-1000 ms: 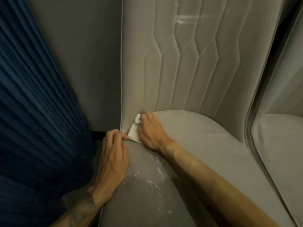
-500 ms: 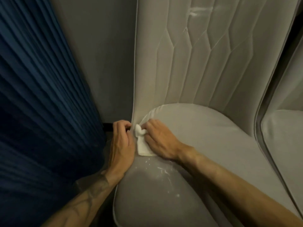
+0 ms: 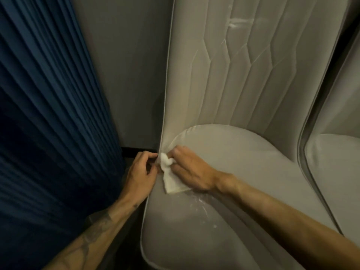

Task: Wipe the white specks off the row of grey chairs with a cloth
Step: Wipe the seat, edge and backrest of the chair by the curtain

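A grey padded chair (image 3: 243, 152) with a quilted backrest fills the middle of the view. My right hand (image 3: 191, 170) presses a small white cloth (image 3: 171, 182) onto the seat's back left corner, where seat and backrest meet. My left hand (image 3: 141, 176) grips the chair's left edge beside the cloth, fingers curled around the piping. White specks (image 3: 200, 203) lie on the seat just in front of the cloth. A white smear (image 3: 240, 23) marks the upper backrest.
A pleated dark blue curtain (image 3: 48, 114) hangs close on the left. A grey wall (image 3: 132, 75) stands behind the chair, with a dark skirting strip at its base. A second grey chair (image 3: 337, 172) sits directly to the right.
The cloth and my right hand have slid forward along the seat's left edge toward the specks. My left hand has kept its place on the chair's edge.
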{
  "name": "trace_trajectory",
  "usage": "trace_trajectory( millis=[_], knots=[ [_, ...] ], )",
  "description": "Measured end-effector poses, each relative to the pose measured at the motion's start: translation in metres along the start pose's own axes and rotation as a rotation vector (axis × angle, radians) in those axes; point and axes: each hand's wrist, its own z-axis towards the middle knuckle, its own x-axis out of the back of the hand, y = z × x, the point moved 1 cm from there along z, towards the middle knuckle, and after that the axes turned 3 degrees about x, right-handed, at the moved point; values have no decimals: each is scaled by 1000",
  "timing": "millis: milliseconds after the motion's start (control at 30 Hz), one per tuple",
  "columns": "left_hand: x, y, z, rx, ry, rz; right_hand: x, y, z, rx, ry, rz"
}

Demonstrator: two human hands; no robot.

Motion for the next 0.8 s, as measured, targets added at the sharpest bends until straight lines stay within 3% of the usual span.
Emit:
trace_trajectory(
  millis=[167,233,400,600,733,800],
  knots=[
    [-5,-1,-4,-51,21,37,14,41,42,-242,93,-142],
    [-8,-4,-5,-62,25,35,-2,31,37,-202,68,-186],
    [-9,-3,-10,-14,9,-8,-6,-3,0,-7,-46,-25],
    [-9,-7,-14,16,-38,2,15,31,36,-272,27,-171],
    [-10,-8,-15,4,-34,17,-6,-19,-9,-67,-5,-79],
    [-8,-8,-17,-3,-40,19,-6,-41,-30,31,-109,4]
  ],
)
